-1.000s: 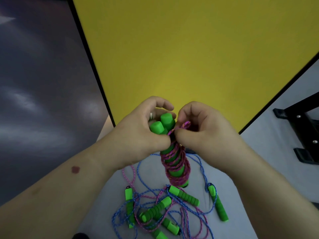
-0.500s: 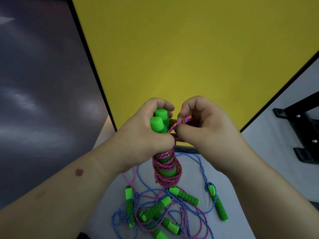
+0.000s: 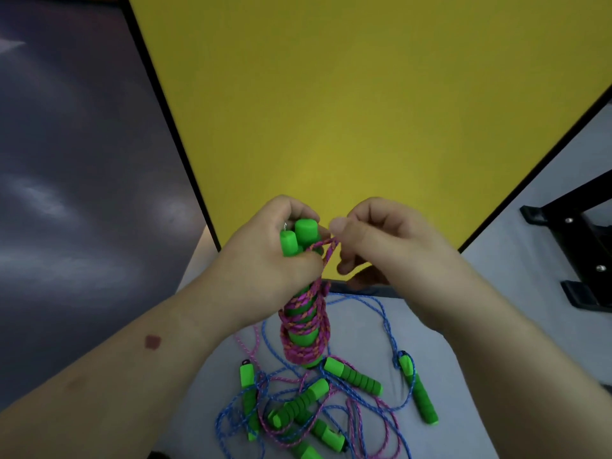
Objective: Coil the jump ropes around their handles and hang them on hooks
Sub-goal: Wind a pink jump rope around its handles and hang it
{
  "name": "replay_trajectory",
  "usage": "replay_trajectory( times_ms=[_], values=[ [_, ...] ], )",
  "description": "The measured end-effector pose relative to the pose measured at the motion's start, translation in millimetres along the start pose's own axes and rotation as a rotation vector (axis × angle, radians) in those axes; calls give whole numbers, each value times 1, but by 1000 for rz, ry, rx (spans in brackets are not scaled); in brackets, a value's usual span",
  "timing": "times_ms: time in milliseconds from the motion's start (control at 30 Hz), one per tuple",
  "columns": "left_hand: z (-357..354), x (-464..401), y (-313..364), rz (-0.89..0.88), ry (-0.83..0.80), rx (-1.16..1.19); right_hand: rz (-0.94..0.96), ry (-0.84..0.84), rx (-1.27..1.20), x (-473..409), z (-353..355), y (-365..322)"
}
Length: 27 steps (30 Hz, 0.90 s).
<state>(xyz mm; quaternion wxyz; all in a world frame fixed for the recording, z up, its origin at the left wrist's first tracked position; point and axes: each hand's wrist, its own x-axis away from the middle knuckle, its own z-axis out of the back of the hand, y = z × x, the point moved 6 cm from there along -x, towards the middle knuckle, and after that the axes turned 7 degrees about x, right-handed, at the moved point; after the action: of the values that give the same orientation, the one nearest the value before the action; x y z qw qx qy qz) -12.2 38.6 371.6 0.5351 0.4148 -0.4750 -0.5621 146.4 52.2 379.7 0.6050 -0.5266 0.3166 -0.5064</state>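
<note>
My left hand (image 3: pixel 265 260) grips two green foam handles (image 3: pixel 298 236) held upright together, with pink rope coiled (image 3: pixel 306 329) around their lower part. A short loop of the pink rope (image 3: pixel 328 248) sticks out near the handle tops, and my right hand (image 3: pixel 381 246) pinches it between thumb and fingers. Both hands are raised above a pile of loose jump ropes (image 3: pixel 314 405) with green handles and blue and pink cords lying on the pale surface (image 3: pixel 463 359). No hooks are in view.
A yellow panel (image 3: pixel 364 111) with a black frame stands right behind my hands. A dark wall (image 3: pixel 73 160) fills the left side. A black metal stand (image 3: pixel 576 253) sits at the right edge on the pale surface.
My right hand has drawn the pink rope loop a little out to the right of the handles. The coiled bundle has shifted slightly upward in my left hand.
</note>
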Motion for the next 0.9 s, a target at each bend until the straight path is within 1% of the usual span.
replay_trajectory(
  times_ms=[33,67,167,200,267,333,433,533,633,733,767,833,900],
  values=[
    [2,-1,0,-18,19,-28,-27,-56,14,0,-6,1],
    [3,-2,0,-33,29,-44,-37,-62,14,0,-7,0],
    [2,-1,-1,-78,35,-183,-35,29,-109,-4,2,0],
    [1,-1,0,-92,39,-224,-54,15,-143,-4,1,-1],
    [-1,-2,0,-106,53,-234,-85,-29,-130,-4,-3,2],
    [-1,-2,0,-96,44,-168,-39,-3,-110,-4,-4,1],
    [2,-4,-2,-69,13,-116,151,38,-106,-5,0,-7],
    [1,-6,-1,-63,-8,-129,281,72,-8,-2,2,-14],
    [-4,-5,2,-92,-50,-161,346,168,140,1,0,-16],
    [-6,-2,6,-123,-121,-218,374,215,265,4,-2,-19],
    [-6,-1,7,-130,-149,-257,380,222,299,5,-2,-19],
    [-9,2,11,-163,-200,-428,412,226,419,6,-3,-20],
    [-13,5,14,-218,-204,-565,421,225,515,6,-7,-20]
  ],
)
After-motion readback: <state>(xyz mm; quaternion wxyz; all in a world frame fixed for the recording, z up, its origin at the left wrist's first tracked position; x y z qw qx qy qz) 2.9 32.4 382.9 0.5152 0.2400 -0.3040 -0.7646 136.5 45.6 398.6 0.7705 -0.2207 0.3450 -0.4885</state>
